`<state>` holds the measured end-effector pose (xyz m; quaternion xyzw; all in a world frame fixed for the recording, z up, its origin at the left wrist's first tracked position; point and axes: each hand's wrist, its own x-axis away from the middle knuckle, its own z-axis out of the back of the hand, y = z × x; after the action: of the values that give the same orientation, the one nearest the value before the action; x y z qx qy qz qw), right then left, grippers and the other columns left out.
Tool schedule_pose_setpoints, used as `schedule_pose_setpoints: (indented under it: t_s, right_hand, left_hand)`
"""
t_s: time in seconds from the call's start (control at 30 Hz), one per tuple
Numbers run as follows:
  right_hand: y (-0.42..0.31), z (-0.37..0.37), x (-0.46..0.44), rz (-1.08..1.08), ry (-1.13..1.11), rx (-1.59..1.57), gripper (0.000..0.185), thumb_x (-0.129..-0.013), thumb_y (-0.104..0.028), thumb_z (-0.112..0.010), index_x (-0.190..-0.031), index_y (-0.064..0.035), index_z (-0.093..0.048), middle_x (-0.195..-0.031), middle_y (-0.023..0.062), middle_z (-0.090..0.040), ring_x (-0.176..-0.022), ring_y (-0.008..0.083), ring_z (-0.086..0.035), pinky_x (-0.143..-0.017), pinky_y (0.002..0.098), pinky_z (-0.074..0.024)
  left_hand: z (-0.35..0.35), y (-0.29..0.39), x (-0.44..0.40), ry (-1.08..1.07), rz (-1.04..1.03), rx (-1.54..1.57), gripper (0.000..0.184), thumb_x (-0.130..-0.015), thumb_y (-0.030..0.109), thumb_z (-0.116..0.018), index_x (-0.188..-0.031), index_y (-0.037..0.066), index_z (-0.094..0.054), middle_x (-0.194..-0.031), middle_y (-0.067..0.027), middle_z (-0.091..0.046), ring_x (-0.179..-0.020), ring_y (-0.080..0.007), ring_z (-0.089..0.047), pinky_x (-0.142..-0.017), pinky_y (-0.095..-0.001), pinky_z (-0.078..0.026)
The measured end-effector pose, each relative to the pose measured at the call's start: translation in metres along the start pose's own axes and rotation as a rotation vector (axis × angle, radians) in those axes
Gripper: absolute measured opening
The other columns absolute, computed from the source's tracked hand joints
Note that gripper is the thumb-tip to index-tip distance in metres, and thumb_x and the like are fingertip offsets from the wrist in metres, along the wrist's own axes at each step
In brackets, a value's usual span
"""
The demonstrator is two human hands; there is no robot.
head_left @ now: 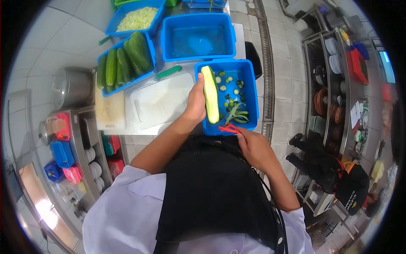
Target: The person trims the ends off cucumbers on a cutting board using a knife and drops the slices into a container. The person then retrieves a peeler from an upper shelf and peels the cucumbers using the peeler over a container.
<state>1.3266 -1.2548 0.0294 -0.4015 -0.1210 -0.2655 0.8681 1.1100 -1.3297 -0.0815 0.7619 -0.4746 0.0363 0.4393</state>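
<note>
My left hand is wrapped round a cucumber. Its upward side is pale and peeled, and a strip of green skin shows along its right edge. In my right hand is a red-handled peeler, just below the cucumber's lower end and apart from it; its blade is hard to make out. Beneath both lies a blue tub with green peel strips and several small round cut ends. A second blue tub to the left holds several whole green cucumbers.
A white cutting board and a green-handled knife lie left of my hands. Further back stand a blue tub and one with pale shreds. Shelves with dishes and a person in black are at the right.
</note>
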Motion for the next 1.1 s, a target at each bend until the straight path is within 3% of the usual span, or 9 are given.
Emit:
schedule_pose_setpoints:
  t_s: [0.1,0.2,0.3,0.4,0.6,0.77,0.9,1.0,1.1]
  right_hand:
    - [-0.012,0.031,-0.010,0.024,0.043,-0.152,0.031,-0.108,-0.021,-0.051,-0.125,0.0006,-0.066,-0.104,0.0307,-0.069,-0.098,0.0510,-0.065,-0.084,0.0572,-0.0513]
    - [-0.023,0.029,-0.047,0.090,0.443,0.001,0.035,-0.110,-0.021,-0.049,-0.132,0.0027,-0.061,-0.110,0.0296,-0.070,-0.099,0.0501,-0.066,-0.086,0.0557,-0.0525]
    - [-0.022,0.012,-0.080,0.180,0.586,0.123,0.039,-0.110,-0.023,-0.048,-0.138,0.0029,-0.057,-0.115,0.0272,-0.070,-0.096,0.0480,-0.069,-0.084,0.0552,-0.0552]
    - [-0.037,0.012,-0.074,-0.036,0.421,0.183,0.042,-0.110,-0.025,-0.048,-0.141,0.0019,-0.054,-0.116,0.0252,-0.070,-0.089,0.0461,-0.071,-0.077,0.0557,-0.0579]
    - [-0.025,-0.009,-0.045,-0.032,0.327,0.243,0.042,-0.108,-0.025,-0.051,-0.141,0.0009,-0.053,-0.111,0.0244,-0.071,-0.080,0.0463,-0.072,-0.070,0.0565,-0.0584]
    - [-0.006,-0.034,-0.013,0.017,0.178,0.162,0.037,-0.108,-0.023,-0.051,-0.136,-0.0012,-0.057,-0.109,0.0254,-0.071,-0.083,0.0475,-0.071,-0.072,0.0576,-0.0575]
    - [0.007,-0.024,0.003,-0.009,-0.004,0.045,0.034,-0.108,-0.022,-0.050,-0.133,-0.0019,-0.061,-0.111,0.0266,-0.071,-0.094,0.0491,-0.069,-0.081,0.0581,-0.0550]
    - [-0.001,0.001,-0.012,0.086,0.345,-0.040,0.035,-0.108,-0.020,-0.051,-0.135,-0.0013,-0.061,-0.114,0.0266,-0.071,-0.099,0.0499,-0.068,-0.084,0.0578,-0.0534]
    - [-0.013,0.023,-0.050,0.069,0.501,0.001,0.037,-0.108,-0.019,-0.051,-0.138,0.0002,-0.059,-0.116,0.0274,-0.071,-0.100,0.0487,-0.068,-0.082,0.0562,-0.0543]
  left_hand:
    - [-0.001,0.000,0.003,-0.002,-0.002,-0.102,0.059,-0.114,0.055,-0.034,-0.134,0.006,-0.061,-0.110,-0.0087,-0.066,-0.097,-0.0182,-0.063,-0.087,-0.0340,-0.053]
    - [-0.006,-0.006,0.010,-0.054,0.022,-0.215,0.061,-0.115,0.054,-0.031,-0.132,0.005,-0.062,-0.113,-0.0094,-0.067,-0.098,-0.0176,-0.064,-0.087,-0.0334,-0.053]
    - [-0.016,-0.009,0.015,-0.088,0.045,-0.230,0.056,-0.116,0.048,-0.033,-0.138,0.004,-0.058,-0.115,-0.0090,-0.068,-0.101,-0.0170,-0.066,-0.090,-0.0322,-0.054]
    - [-0.021,-0.009,0.015,-0.074,0.007,-0.110,0.055,-0.116,0.047,-0.034,-0.139,0.003,-0.058,-0.118,-0.0088,-0.068,-0.101,-0.0168,-0.066,-0.090,-0.0318,-0.054]
    - [-0.013,-0.012,0.007,-0.056,-0.076,-0.177,0.055,-0.116,0.048,-0.035,-0.138,0.003,-0.058,-0.118,-0.0093,-0.068,-0.101,-0.0186,-0.066,-0.091,-0.0319,-0.054]
    - [-0.003,0.012,-0.019,0.097,-0.001,-0.099,0.060,-0.114,0.056,-0.029,-0.138,0.010,-0.060,-0.099,-0.0103,-0.066,-0.082,-0.0181,-0.062,-0.074,-0.0325,-0.053]
    - [-0.001,0.025,-0.029,0.139,-0.008,-0.069,0.061,-0.113,0.059,-0.030,-0.138,0.011,-0.060,-0.098,-0.0097,-0.066,-0.082,-0.0180,-0.062,-0.073,-0.0327,-0.053]
    - [-0.003,0.022,-0.027,0.072,-0.033,-0.080,0.063,-0.112,0.061,-0.031,-0.138,0.012,-0.060,-0.097,-0.0086,-0.065,-0.082,-0.0172,-0.061,-0.074,-0.0334,-0.054]
    - [-0.008,0.006,-0.014,-0.116,0.034,-0.226,0.063,-0.112,0.061,-0.034,-0.138,0.011,-0.059,-0.102,-0.0082,-0.067,-0.088,-0.0172,-0.064,-0.078,-0.0333,-0.055]
